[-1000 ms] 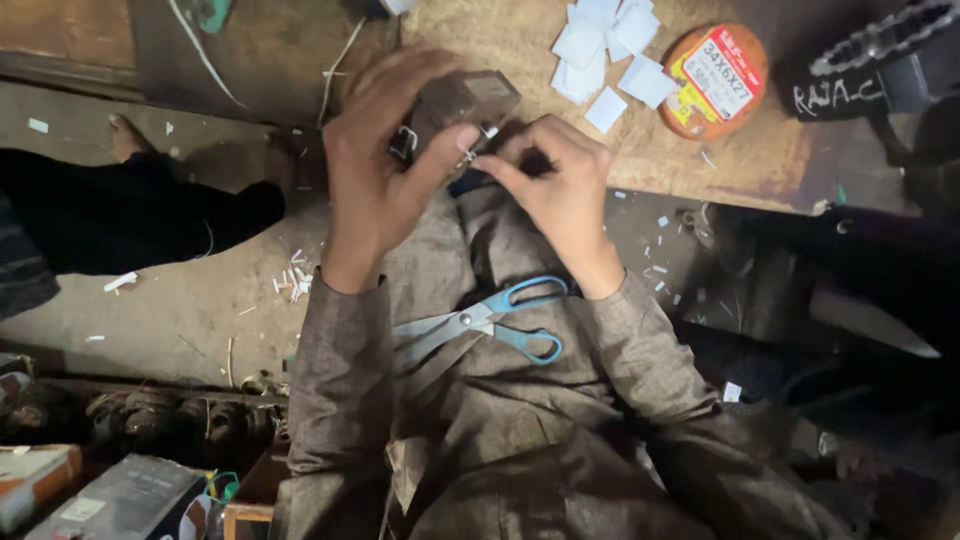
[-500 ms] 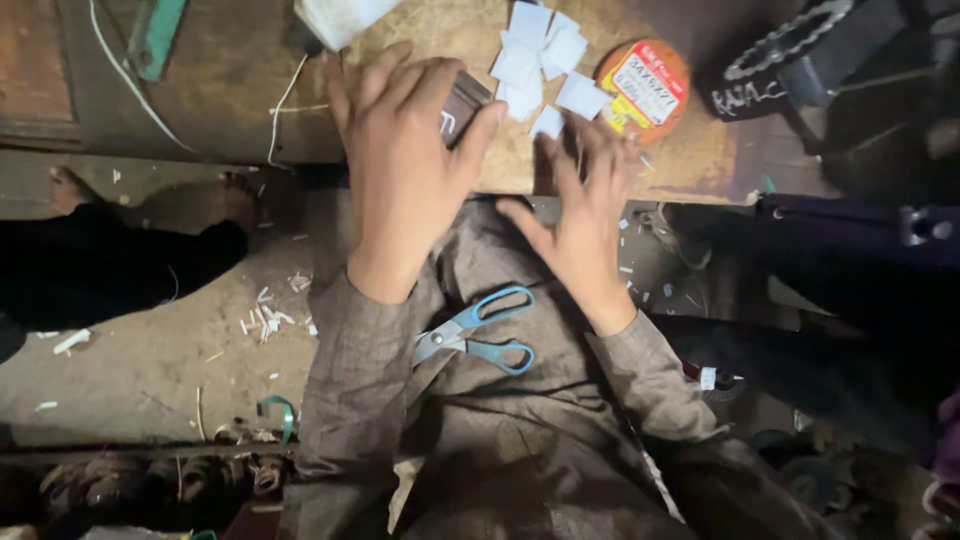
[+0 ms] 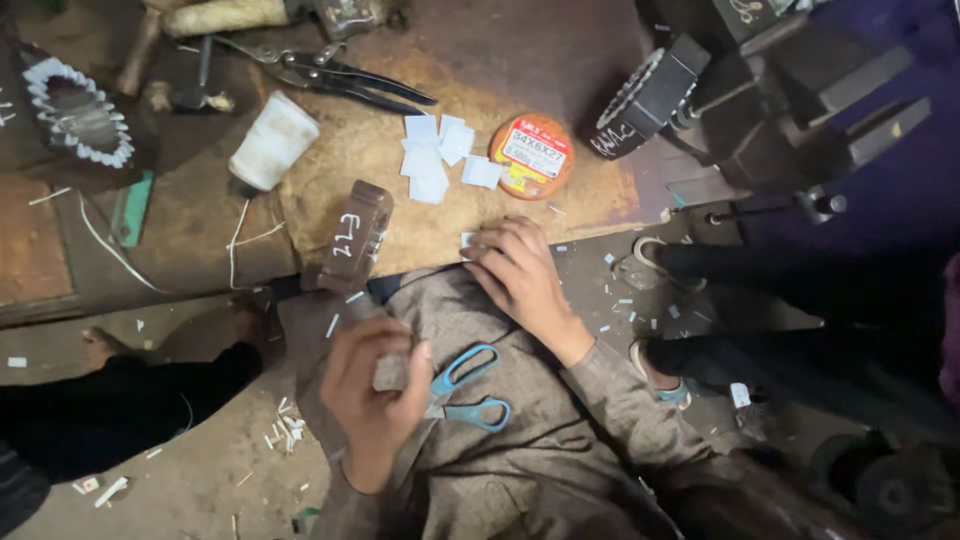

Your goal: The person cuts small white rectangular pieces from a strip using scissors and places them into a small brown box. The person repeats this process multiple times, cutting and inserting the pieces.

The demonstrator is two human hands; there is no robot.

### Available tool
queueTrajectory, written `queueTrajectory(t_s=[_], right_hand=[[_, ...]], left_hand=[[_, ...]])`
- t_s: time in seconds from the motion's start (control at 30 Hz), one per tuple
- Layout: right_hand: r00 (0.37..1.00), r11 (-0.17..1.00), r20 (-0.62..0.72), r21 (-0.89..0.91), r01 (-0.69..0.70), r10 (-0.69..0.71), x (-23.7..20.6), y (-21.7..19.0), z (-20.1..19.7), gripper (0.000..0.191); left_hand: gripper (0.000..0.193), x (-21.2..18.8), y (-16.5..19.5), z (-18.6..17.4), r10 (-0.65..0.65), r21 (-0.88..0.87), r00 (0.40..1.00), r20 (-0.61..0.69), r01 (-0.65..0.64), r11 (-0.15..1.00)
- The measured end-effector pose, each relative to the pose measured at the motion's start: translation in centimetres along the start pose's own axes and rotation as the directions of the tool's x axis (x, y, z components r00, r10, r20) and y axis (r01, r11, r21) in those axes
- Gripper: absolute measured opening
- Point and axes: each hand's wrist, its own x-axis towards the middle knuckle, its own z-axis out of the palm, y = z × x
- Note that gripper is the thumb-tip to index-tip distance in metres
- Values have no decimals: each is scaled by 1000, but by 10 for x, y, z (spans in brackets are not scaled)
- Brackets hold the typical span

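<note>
My left hand is curled over my lap, closed around the blade end of blue-handled scissors that lie on my grey-brown clothing. My right hand rests flat at the edge of the wooden board, its fingertips on a small white paper piece. A brown metal block with white markings lies on the board, left of my right hand and touched by neither hand. Several cut white paper squares lie beyond it, beside a round orange tin.
A white roll, black pliers and a hammer handle lie at the back. A toothed ring with white inserts sits far left, a black one at right. Another person's dark sleeve reaches in from the left.
Both hands let go of the brown block, which now lies on the board. My left hand dropped to the scissors on my lap; my right hand moved to the board's edge.
</note>
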Motion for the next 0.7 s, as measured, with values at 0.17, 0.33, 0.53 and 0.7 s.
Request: queueTrajectory(t_s=[0.17,0.33,0.53,0.7], right_hand=[[998,998,-10,-27,59,-59,2,1,-2,16],[999,997,-8,67,41,-40,3,-10,-11,15],[998,994,18,90,55,-57,2,-18,-11,15],[991,984,58,138,111,-120,11,-2,-6,18]], left_hand=[[23,-26,-26,17,-139,-134,987,77,148,980],[44,-23,-28,23,-190,-115,961,202,215,970],[56,-10,-41,38,-184,-108,941,284,222,969],[45,-14,-51,35,-198,-40,936,290,219,975]])
